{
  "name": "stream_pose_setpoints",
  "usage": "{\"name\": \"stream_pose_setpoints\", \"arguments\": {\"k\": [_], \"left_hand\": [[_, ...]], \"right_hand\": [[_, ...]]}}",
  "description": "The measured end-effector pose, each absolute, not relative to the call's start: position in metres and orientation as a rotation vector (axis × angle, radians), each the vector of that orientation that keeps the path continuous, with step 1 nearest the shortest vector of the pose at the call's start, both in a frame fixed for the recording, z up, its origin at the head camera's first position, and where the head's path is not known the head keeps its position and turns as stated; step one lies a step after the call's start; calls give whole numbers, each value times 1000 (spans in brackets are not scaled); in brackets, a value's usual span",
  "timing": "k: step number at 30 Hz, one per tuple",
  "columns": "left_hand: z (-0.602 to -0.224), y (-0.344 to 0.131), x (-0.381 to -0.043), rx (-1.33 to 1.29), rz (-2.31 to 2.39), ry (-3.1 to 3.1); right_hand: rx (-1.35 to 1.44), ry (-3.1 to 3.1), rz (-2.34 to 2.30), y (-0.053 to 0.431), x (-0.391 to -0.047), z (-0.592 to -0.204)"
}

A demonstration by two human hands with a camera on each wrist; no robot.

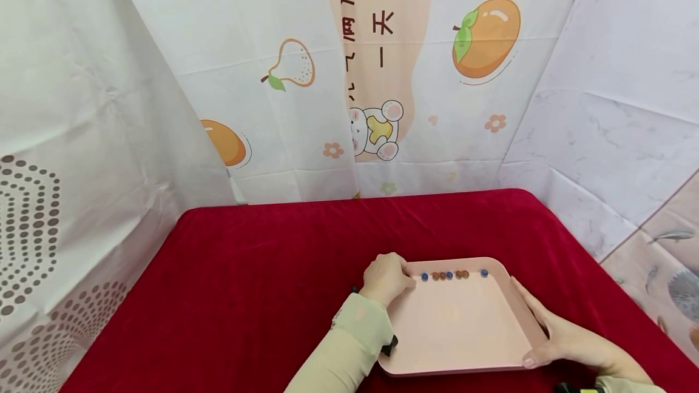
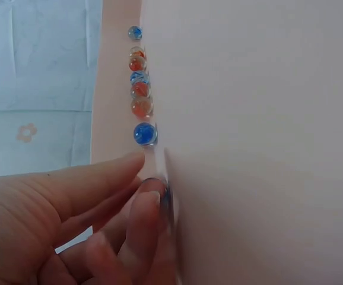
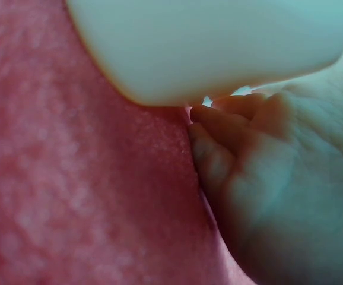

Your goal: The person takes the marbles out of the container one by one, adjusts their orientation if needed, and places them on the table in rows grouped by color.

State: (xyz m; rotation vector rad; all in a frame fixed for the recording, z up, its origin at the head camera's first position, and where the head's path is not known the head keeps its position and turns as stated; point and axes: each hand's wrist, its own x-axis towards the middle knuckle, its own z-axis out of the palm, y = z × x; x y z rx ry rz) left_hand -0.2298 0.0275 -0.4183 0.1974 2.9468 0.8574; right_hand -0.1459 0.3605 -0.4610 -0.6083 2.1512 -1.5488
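Note:
A shallow pink tray lies on the red cloth. My left hand reaches over its far left corner, and in the left wrist view its fingertips close around a glass marble, mostly hidden by a finger. Beside that hand, a blue marble begins a row along the tray's far wall. Several orange marbles and another blue marble follow, with a blue marble apart at the right end. My right hand grips the tray's right side, thumb at the near right corner, fingers along the outer wall.
Red cloth covers the table around the tray. White printed curtains hang behind the table's far edge, with more sheets along the left and right sides.

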Motion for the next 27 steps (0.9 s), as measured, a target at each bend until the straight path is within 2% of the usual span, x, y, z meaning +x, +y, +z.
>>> {"name": "stream_pose_setpoints", "arguments": {"k": [8, 27], "left_hand": [[-418, 23, -231, 240, 917, 2938], [-425, 30, -230, 295, 703, 3063]], "right_hand": [[-627, 2159, -1552, 360, -145, -462], [-588, 2152, -1549, 359, -145, -459]]}}
